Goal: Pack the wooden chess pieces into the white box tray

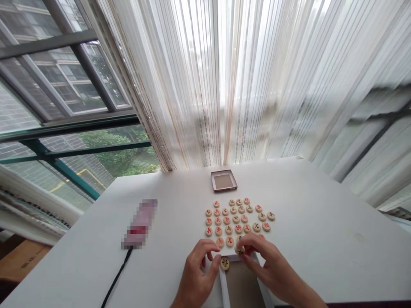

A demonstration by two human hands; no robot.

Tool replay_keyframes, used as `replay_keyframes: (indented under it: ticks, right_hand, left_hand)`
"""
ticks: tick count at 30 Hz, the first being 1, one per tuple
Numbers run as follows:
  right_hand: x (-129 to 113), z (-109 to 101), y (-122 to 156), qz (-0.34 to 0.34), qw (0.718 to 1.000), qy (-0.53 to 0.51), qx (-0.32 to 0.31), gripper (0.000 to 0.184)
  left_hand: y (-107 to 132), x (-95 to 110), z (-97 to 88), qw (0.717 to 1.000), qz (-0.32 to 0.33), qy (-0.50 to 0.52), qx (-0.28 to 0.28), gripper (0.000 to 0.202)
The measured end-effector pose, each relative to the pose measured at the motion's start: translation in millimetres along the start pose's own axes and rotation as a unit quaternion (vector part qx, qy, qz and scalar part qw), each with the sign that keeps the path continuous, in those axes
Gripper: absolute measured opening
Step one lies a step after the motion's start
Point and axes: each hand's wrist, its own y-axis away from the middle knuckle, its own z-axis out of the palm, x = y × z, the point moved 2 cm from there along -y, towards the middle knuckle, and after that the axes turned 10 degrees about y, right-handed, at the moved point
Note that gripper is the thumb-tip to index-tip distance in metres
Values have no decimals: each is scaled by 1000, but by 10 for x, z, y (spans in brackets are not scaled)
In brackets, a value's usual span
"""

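Observation:
My right hand [269, 256] pinches a Chinese chess piece [239, 250] with a black character between thumb and fingers, just above the far edge of an open box [224, 291]. My left hand [201, 267] is beside the box's left edge, thumb and fingers apart with nothing between them. Close by its thumb, a black-marked piece [225, 263] is at the box's far left corner; whether the thumb touches it I cannot tell. Beyond the box, several round wooden pieces [227, 220] with red or black characters lie in rough rows. Some near my right fingers are partly hidden.
A shallow box lid [224, 191] rests behind the pieces on the white table [180, 205]. To the left is a pixelated pink object [140, 224] with a black cable [117, 276]. Sheer curtains [250, 85] and an open window [80, 81] border the table's far side.

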Motion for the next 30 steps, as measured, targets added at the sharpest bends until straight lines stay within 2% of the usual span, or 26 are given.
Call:
replay_keyframes:
  ticks: [6,10,14,22,30]
  right_hand:
    - [-82,130,-8,31,995,-90,-3,10]
    - [3,215,4,65,988,-138,-7,12]
    - [78,276,25,101,981,-164,-17,19]
    - [21,295,66,92,989,-113,-14,14]
    - [-50,324,116,93,996,-2,-7,17]
  left_hand:
    - [3,99,39,998,27,-43,-32,13]
    - [16,115,51,997,20,-53,-57,12]
    - [23,108,54,997,19,-41,-59,16]
    - [30,166,66,996,27,-52,-60,18]
    - [46,166,64,994,33,-65,-76,18]
